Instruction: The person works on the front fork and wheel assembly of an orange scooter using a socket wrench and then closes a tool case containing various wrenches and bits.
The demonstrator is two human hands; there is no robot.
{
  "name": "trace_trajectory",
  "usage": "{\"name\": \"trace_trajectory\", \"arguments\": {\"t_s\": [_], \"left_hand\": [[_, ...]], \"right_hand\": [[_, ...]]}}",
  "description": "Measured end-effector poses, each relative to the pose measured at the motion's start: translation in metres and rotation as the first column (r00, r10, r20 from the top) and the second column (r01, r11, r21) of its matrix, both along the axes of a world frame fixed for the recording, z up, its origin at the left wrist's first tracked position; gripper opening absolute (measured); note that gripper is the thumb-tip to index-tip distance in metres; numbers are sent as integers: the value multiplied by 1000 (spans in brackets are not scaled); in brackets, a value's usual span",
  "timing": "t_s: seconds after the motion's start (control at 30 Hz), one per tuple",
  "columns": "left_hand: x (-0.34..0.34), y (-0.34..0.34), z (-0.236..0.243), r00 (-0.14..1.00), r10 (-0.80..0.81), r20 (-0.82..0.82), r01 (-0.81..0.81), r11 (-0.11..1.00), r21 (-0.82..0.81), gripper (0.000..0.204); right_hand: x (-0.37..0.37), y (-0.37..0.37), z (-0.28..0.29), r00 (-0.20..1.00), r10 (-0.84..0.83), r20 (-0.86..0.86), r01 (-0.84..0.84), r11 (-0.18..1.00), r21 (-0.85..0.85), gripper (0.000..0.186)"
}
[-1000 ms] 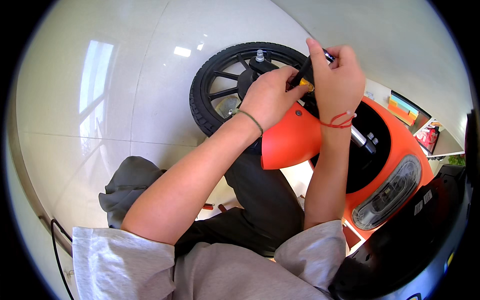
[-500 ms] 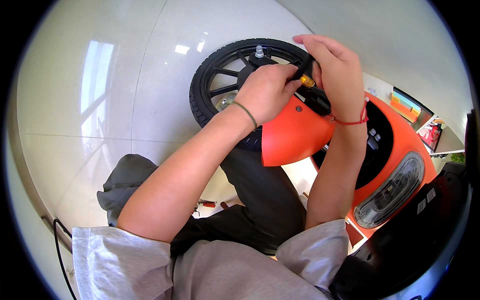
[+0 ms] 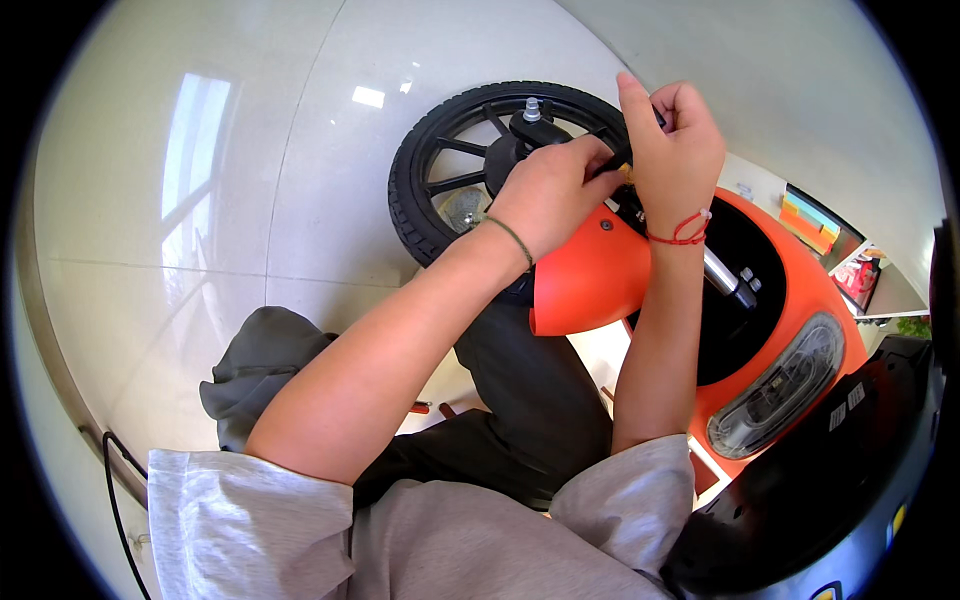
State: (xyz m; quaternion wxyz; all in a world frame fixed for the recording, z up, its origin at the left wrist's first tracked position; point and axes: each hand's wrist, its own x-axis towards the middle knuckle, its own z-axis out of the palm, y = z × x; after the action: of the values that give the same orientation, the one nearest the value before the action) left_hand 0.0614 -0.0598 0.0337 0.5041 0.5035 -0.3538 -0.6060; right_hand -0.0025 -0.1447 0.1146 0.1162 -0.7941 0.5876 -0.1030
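The black spoked wheel point(image 3: 412, 215) with its rubber tyre lies beside an orange fender point(image 3: 590, 285). Over the fender's upper end, my left hand point(image 3: 550, 190) pinches a narrow black strip point(image 3: 612, 160) between thumb and fingers. My right hand point(image 3: 675, 150) is just to the right, its fingers curled round a dark piece that seems to be the same strip, thumb pointing up. A small amber part point(image 3: 627, 173) shows between the hands, partly covered. Below my right wrist, a silver tube point(image 3: 722, 272) runs into the dark opening of the orange body.
The orange scooter body point(image 3: 800, 265) with a clear headlight point(image 3: 775, 385) fills the right side. A glossy black panel point(image 3: 800, 490) sits at lower right. A silver bolt point(image 3: 532, 108) stands up by the wheel. Pale tiled floor point(image 3: 180, 330) stretches left; a wall rises at upper right.
My right hand has turned and its fingers, spread before, have curled in. The silver tube has come into sight. My left hand and the wheel have shifted slightly right.
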Motion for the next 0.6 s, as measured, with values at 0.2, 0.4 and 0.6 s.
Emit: {"name": "trace_trajectory", "arguments": {"t_s": [0.2,0.4,0.6], "left_hand": [[-1,2,-2,987,-11,160,32,991,-128,23],[11,1,-3,983,-97,155,120,982,-146,21],[10,-2,-2,998,-34,58,37,998,-57,23]], "right_hand": [[-2,-7,18,992,-57,113,18,946,323,27],[-10,-6,39,923,-161,349,-117,747,655,23],[-15,-8,16,998,15,62,-25,986,167,25]]}}
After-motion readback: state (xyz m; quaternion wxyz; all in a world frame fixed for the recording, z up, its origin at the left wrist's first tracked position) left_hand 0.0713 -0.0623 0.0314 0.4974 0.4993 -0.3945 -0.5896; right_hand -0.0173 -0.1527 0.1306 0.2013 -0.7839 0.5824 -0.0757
